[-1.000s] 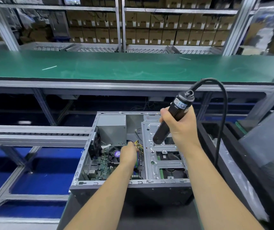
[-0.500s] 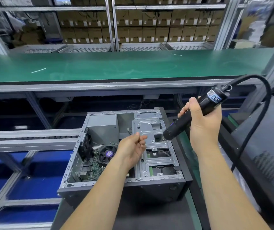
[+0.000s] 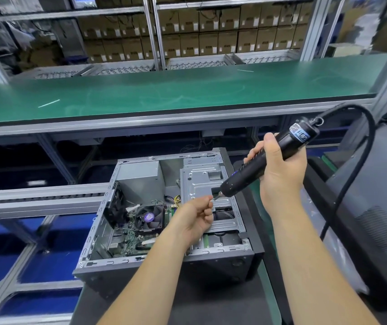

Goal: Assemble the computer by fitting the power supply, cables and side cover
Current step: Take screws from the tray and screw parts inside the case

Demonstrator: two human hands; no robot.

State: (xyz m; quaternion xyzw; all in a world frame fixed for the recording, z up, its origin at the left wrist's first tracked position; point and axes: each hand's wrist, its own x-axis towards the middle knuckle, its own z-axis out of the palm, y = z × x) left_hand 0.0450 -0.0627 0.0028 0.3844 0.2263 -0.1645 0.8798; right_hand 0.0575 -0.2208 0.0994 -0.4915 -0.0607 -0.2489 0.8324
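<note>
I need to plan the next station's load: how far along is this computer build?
Done: the power supply already sits in the back corner of the open case. In hand: the right hand holds the electric screwdriver, and the left hand pinches something small, likely a screw, at its tip. Left: driving that screw, any loose cables, and the side cover, which is not on.
</note>
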